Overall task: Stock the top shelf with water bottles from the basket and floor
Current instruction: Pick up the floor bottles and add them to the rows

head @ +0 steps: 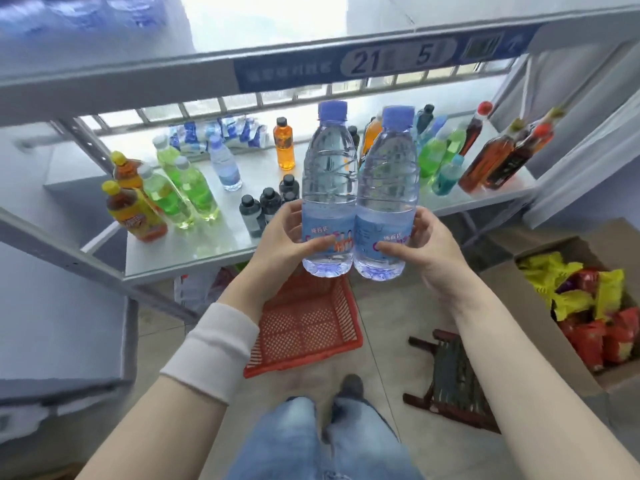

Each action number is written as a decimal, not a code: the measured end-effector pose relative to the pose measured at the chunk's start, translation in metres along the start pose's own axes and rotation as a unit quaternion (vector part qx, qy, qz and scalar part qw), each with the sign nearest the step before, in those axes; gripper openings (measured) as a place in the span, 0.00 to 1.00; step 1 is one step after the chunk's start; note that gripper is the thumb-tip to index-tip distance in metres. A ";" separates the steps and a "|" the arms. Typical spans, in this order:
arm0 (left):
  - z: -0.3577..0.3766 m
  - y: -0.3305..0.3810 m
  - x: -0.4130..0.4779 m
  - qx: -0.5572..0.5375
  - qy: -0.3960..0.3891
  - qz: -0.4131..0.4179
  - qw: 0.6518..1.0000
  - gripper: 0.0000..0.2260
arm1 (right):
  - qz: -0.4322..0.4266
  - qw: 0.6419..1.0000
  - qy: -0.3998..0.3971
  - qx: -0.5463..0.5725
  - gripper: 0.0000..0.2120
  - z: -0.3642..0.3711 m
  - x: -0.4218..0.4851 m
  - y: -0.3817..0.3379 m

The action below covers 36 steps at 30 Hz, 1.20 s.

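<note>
Two clear water bottles with blue caps stand upright side by side in front of me. My left hand [289, 239] grips the left water bottle [329, 168] round its labelled lower part. My right hand [420, 247] grips the right water bottle [388, 174] the same way. The bottles touch each other. Both are held below the top shelf [138, 76], whose grey front edge crosses the upper view. Blurred blue-capped water bottles [79, 12] stand on it at the upper left. An orange-red basket [308, 323] lies on the floor beneath my hands and looks empty.
The lower shelf [214, 244] holds green, orange, brown and small black bottles plus one water bottle [225, 164]. A cardboard box [588, 299] of snack packets sits at the right. A small wooden stool [450, 375] stands on the tiled floor near my feet.
</note>
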State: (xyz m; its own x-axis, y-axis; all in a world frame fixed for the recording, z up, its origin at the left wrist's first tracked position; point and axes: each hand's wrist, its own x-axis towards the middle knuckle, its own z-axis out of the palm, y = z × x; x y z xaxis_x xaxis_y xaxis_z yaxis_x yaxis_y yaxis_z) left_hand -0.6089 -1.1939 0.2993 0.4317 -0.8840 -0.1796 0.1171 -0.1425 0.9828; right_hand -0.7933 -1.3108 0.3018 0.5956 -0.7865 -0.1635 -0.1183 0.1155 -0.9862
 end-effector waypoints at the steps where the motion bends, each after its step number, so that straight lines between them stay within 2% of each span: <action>1: 0.003 0.007 0.007 -0.002 0.009 0.011 1.000 0.29 | -0.009 1.000 -0.007 -0.003 0.43 -0.006 0.009 -0.009; 6: 0.004 0.052 0.030 -0.007 0.059 0.078 0.995 0.26 | -0.078 0.996 -0.044 -0.026 0.40 -0.013 0.053 -0.058; 11: -0.021 0.107 0.049 -0.010 0.087 0.142 0.986 0.35 | -0.145 0.986 -0.084 -0.019 0.37 0.009 0.095 -0.110; 14: -0.040 0.136 0.067 0.007 0.105 0.168 0.980 0.32 | -0.175 0.979 -0.103 -0.005 0.32 0.024 0.122 -0.139; 18: -0.060 0.162 0.092 0.018 0.130 0.193 0.972 0.31 | -0.199 0.972 -0.123 -0.022 0.33 0.041 0.158 -0.170; 21: -0.069 0.174 0.109 0.016 0.157 0.198 0.967 0.34 | -0.211 0.968 -0.135 -0.032 0.34 0.051 0.182 -0.189; 25: -0.077 0.185 0.131 0.002 0.200 0.194 0.960 0.32 | -0.218 0.963 -0.149 -0.054 0.33 0.062 0.217 -0.208; 31: -0.076 0.194 0.169 0.003 0.291 0.160 0.943 0.30 | -0.215 0.958 -0.184 -0.036 0.25 0.073 0.288 -0.222; 36: -0.060 0.203 0.191 0.003 0.336 0.102 0.936 0.32 | -0.223 0.953 -0.203 -0.028 0.26 0.079 0.353 -0.236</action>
State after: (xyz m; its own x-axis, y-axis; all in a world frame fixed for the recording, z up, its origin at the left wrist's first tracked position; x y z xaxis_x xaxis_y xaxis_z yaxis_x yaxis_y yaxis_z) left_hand -0.4486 -1.3653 0.4623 0.9100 -0.4136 0.0283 -0.0336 -0.0057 0.9994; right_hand -0.4926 -1.5679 0.4751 0.8537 -0.4487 0.2642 0.1834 -0.2159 -0.9590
